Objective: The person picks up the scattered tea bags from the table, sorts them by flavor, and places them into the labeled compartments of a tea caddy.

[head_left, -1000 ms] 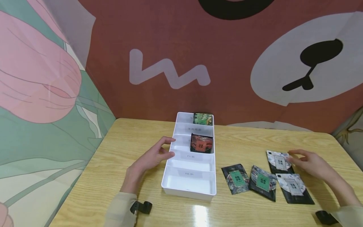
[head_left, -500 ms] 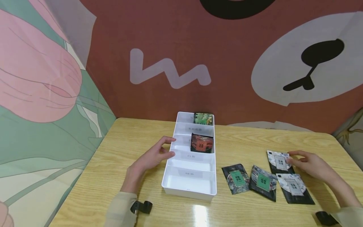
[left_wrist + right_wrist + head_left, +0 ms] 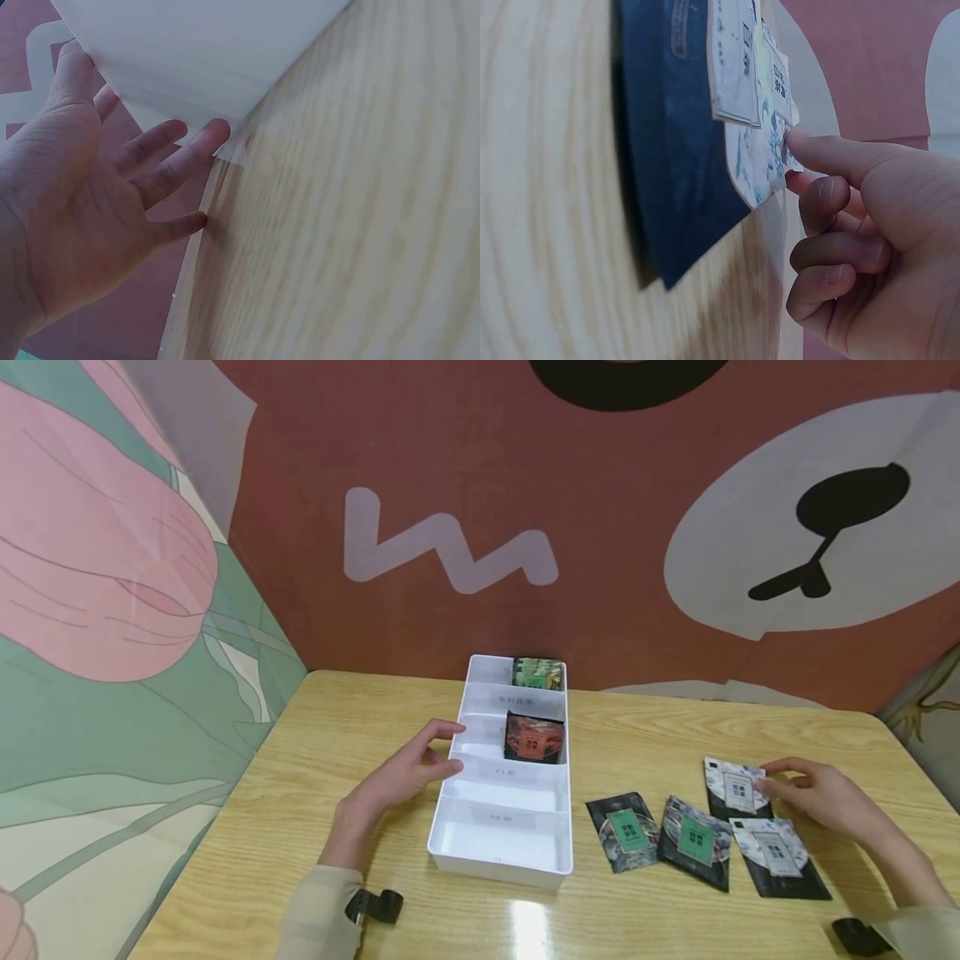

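Four packets point(image 3: 696, 842) lie on the tabletop point(image 3: 637, 927); two show in one tray point(image 3: 491, 872). The right hand point(image 3: 828, 799) pinches a black, white-labelled packet point(image 3: 737, 792); the left hand point(image 3: 401, 770) is spread at the tray.

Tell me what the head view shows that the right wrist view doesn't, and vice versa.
Only the head view: the left hand at the side of a long white compartment tray, a flat dark red-labelled packet inside it, and two flat dark green-labelled packets beside it.

Only the right wrist view: the nails on three curled fingers of the right hand.

Both: that hand pinching one of two flat dark white-labelled packets, the wood-grain table and the reddish-brown wall.
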A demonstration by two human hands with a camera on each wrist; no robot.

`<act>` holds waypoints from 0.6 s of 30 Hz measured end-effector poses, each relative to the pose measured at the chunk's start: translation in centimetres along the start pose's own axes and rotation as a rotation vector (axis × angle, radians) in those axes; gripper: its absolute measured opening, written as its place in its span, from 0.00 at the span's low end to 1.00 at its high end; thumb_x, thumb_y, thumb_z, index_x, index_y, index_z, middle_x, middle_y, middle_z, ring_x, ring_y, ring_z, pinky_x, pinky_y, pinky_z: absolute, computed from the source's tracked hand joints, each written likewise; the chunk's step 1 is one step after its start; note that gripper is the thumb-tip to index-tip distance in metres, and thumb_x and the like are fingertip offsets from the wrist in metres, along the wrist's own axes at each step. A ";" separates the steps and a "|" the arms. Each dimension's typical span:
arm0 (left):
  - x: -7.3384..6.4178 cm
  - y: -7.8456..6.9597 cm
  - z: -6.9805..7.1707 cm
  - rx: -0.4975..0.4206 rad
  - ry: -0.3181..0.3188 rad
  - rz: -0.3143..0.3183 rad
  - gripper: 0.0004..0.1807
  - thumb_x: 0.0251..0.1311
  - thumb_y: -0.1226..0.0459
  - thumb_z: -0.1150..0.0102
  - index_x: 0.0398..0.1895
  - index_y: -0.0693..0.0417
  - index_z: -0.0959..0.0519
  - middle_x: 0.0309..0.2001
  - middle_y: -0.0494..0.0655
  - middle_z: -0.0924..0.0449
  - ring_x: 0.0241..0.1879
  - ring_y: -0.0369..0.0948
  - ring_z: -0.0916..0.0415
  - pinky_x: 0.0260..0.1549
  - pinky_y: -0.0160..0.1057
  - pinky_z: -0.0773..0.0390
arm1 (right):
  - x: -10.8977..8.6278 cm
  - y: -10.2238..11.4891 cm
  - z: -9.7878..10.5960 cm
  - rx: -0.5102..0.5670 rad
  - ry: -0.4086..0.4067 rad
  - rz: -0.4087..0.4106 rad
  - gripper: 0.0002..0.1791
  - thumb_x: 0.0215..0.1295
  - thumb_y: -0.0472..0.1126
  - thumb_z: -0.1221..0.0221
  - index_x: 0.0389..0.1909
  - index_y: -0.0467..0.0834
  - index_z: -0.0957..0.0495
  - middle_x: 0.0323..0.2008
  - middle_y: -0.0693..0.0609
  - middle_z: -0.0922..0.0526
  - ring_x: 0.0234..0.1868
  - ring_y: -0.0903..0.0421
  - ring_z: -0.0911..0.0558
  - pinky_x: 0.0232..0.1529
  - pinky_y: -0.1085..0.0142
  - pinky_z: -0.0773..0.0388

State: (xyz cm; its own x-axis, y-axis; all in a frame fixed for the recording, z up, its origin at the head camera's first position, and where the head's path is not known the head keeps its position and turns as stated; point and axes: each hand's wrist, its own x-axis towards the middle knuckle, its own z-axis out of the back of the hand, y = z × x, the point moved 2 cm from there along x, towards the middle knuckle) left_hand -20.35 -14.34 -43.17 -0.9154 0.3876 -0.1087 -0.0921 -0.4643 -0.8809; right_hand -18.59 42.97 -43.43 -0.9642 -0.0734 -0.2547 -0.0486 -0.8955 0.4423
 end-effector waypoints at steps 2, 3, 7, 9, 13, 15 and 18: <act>0.0 0.0 0.0 0.004 -0.003 0.002 0.28 0.65 0.49 0.38 0.67 0.31 0.34 0.66 0.40 0.35 0.45 0.43 0.25 0.44 0.42 0.26 | 0.0 0.0 -0.1 0.003 -0.016 0.005 0.37 0.71 0.61 0.46 0.61 0.31 0.30 0.42 0.30 0.19 0.37 0.45 0.19 0.30 0.62 0.30; 0.0 0.0 0.0 0.006 -0.005 0.003 0.28 0.65 0.49 0.38 0.67 0.31 0.34 0.67 0.41 0.35 0.45 0.43 0.25 0.44 0.42 0.26 | -0.1 0.0 -0.2 0.001 -0.031 0.007 0.36 0.71 0.61 0.46 0.60 0.32 0.29 0.36 0.35 0.18 0.32 0.50 0.21 0.28 0.64 0.33; 0.0 0.0 0.0 0.011 0.001 -0.003 0.29 0.66 0.50 0.38 0.68 0.33 0.34 0.68 0.43 0.35 0.45 0.43 0.25 0.44 0.41 0.26 | -0.2 0.2 -0.5 0.002 -0.109 0.027 0.29 0.72 0.59 0.46 0.53 0.35 0.24 0.28 0.50 0.22 0.24 0.60 0.35 0.24 0.65 0.42; 0.0 0.0 0.0 0.009 0.004 -0.003 0.28 0.66 0.50 0.38 0.68 0.33 0.34 0.68 0.43 0.35 0.46 0.44 0.25 0.45 0.41 0.26 | -0.3 0.2 -0.5 -0.006 -0.146 0.036 0.27 0.73 0.59 0.47 0.49 0.37 0.22 0.28 0.51 0.21 0.24 0.61 0.36 0.24 0.65 0.44; 0.0 -0.1 0.0 0.003 0.007 -0.007 0.29 0.66 0.51 0.39 0.68 0.33 0.34 0.68 0.44 0.35 0.46 0.44 0.25 0.46 0.42 0.27 | -0.4 0.4 -0.9 0.002 -0.178 0.042 0.26 0.75 0.58 0.49 0.45 0.37 0.21 0.25 0.52 0.25 0.21 0.61 0.39 0.21 0.64 0.45; 0.0 -0.1 0.0 -0.002 0.009 -0.009 0.29 0.66 0.51 0.39 0.69 0.34 0.35 0.68 0.44 0.35 0.46 0.44 0.25 0.46 0.42 0.27 | -0.5 0.5 -1.0 0.011 -0.185 0.038 0.27 0.75 0.59 0.50 0.45 0.37 0.21 0.23 0.52 0.28 0.20 0.61 0.40 0.20 0.64 0.44; 0.1 -0.1 0.0 -0.005 0.012 -0.009 0.29 0.66 0.51 0.39 0.68 0.34 0.35 0.68 0.44 0.35 0.46 0.44 0.25 0.45 0.42 0.26 | -0.6 0.7 -0.8 0.031 -0.191 0.024 0.28 0.75 0.60 0.50 0.46 0.36 0.22 0.22 0.52 0.29 0.19 0.61 0.40 0.19 0.64 0.42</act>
State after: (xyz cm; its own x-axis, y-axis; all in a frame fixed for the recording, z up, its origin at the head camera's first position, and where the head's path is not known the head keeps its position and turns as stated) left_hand -20.39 -14.28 -43.10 -0.9096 0.4015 -0.1064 -0.0984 -0.4572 -0.8839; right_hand -17.85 42.06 -43.68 -0.9970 -0.0075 -0.0769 -0.0299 -0.8806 0.4730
